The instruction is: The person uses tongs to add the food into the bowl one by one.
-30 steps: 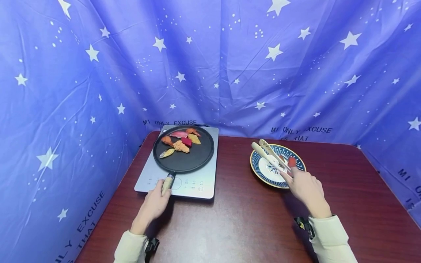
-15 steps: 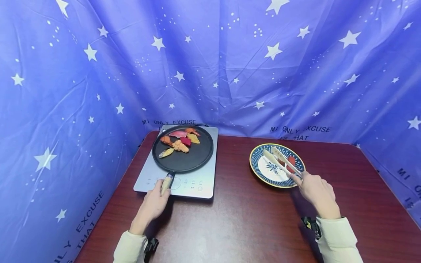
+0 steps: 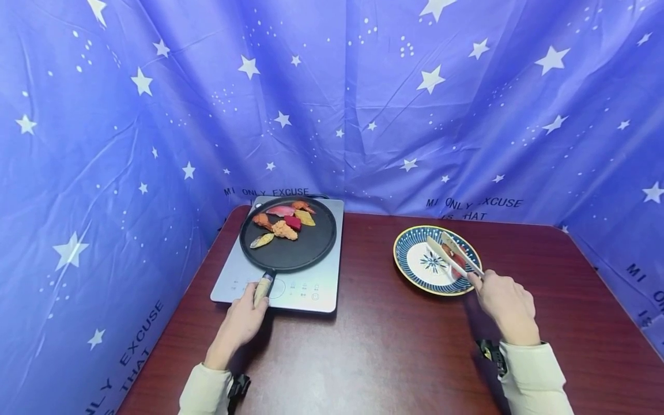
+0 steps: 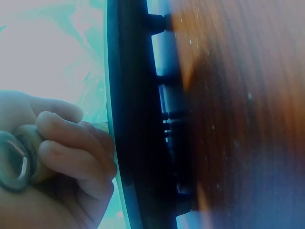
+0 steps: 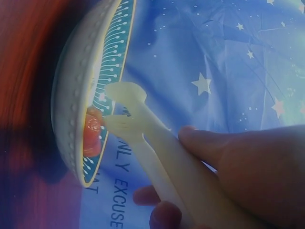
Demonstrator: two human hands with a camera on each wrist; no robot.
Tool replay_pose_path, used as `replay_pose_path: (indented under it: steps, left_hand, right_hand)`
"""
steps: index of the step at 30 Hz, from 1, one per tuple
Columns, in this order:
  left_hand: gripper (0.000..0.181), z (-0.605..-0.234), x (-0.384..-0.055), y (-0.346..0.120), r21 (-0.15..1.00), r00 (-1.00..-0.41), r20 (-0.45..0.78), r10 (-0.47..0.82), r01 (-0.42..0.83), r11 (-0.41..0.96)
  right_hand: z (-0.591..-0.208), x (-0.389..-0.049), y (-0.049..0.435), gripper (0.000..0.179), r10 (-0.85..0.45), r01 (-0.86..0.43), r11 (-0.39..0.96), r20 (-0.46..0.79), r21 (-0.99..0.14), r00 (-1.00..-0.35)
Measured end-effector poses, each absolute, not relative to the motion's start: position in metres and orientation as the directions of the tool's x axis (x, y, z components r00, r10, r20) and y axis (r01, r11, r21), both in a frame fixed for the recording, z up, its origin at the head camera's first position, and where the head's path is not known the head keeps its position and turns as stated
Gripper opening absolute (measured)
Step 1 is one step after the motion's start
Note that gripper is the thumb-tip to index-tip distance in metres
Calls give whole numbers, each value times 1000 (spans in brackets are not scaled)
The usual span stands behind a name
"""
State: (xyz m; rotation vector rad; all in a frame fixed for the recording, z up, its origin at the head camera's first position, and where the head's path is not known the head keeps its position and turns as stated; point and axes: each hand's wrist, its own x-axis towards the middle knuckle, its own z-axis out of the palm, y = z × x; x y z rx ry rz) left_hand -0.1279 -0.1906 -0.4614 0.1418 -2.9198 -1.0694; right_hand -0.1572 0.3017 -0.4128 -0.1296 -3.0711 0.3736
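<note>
In the head view my left hand (image 3: pixel 244 320) grips the pale handle (image 3: pixel 263 288) of a flat black frying pan (image 3: pixel 298 253). Fingers curl round that handle in the left wrist view too. My right hand (image 3: pixel 507 305) holds pale tongs (image 5: pixel 167 138) by their arms, tips spread slightly apart. They reach over the right side of a blue-and-white patterned plate (image 3: pixel 407 279), close to glossy red food (image 5: pixel 93 133). Another brownish piece lies beside it, partly hidden by the tongs. Inside the pan are a fried-looking piece (image 3: pixel 284 230), a dark red cube (image 3: pixel 293 222) and several other food pieces.
The pan stands on a silver induction cooker (image 3: pixel 324 282) at the left of the dark red table (image 3: pixel 373 346). A blue curtain (image 3: pixel 358 144) with white stars hangs behind and along both sides. The pan handle points toward the table's front.
My right hand has moved to the right and slightly nearer, bringing the tongs' tips from the plate's far left rim to the red food. My left hand and the pan have stayed put.
</note>
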Motion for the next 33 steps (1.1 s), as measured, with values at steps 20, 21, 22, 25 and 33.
replay_pose_path:
  steps: [20,21,22,25,33]
  left_hand:
    - [39,-461,-128,-190,640,-996,12,-91,-63,765]
    - [39,-461,-128,-190,642,-996,11,-91,-63,764]
    - [39,-461,-128,-190,644,-996,10,-90,-63,762]
    - [39,-461,-127,-190,649,-996,2,-91,-68,758]
    - [39,-461,-127,-190,643,-996,-1,-95,-73,763]
  right_hand:
    - [-408,-155,298,63,75,83,975,-44,-208,-996]
    - [-408,-155,299,67,78,85,975,-41,-207,-996]
    - [-408,-155,299,70,81,87,975,-38,-206,-996]
    - [-408,-154,299,76,87,93,975,-37,-203,-996]
    - [-407,-154,300,68,93,109,970,-85,-215,-992]
